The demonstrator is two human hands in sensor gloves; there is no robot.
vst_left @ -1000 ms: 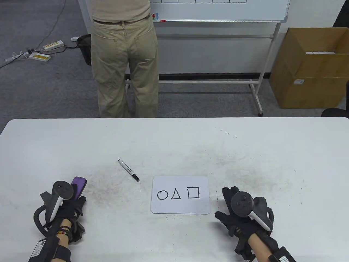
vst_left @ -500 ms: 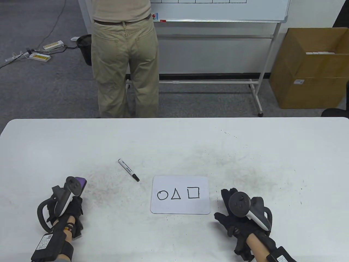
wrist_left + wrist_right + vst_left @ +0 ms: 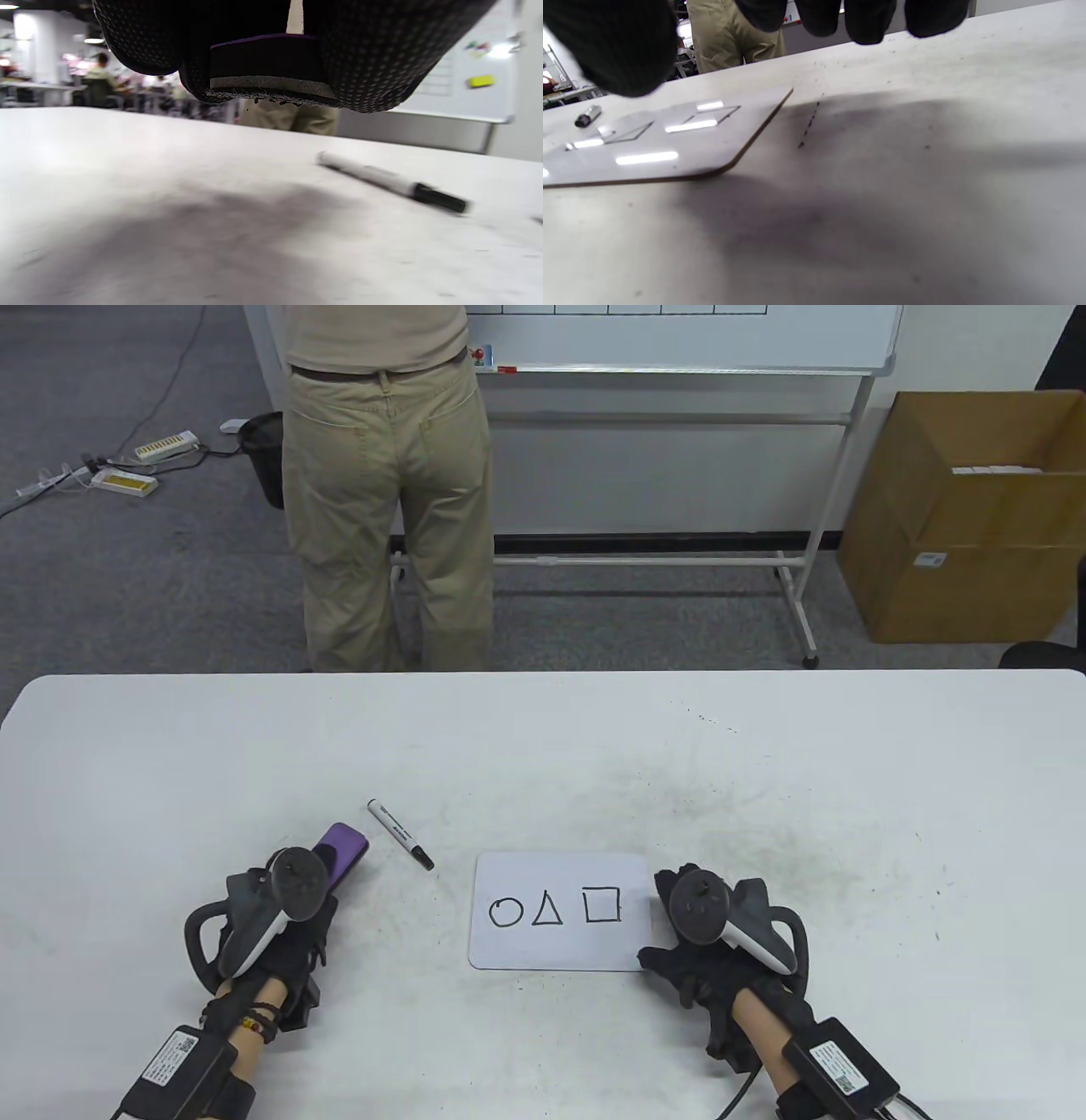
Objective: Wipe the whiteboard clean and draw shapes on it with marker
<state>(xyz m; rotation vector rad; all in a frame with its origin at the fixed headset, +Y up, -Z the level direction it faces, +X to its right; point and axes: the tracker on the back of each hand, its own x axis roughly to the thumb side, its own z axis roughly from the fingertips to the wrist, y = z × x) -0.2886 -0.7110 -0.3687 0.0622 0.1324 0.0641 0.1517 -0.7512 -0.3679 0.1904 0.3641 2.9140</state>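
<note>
The small whiteboard (image 3: 562, 911) lies flat on the worktop (image 3: 543, 746), bearing a circle, triangle and square. Left of it, the left hand (image 3: 288, 929) grips a purple eraser (image 3: 343, 849), close to the marker (image 3: 400, 834). The right hand (image 3: 708, 950) hovers at its right edge, fingers relaxed, holding nothing.

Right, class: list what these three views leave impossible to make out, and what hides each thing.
- Left hand fingers round the purple eraser: table view, tracker covers them.
- Marker label: too small there, blurred in left wrist view.
- Small whiteboard's circle: right wrist view, glare and left edge.
- Standing person's upper body: top edge.
</note>
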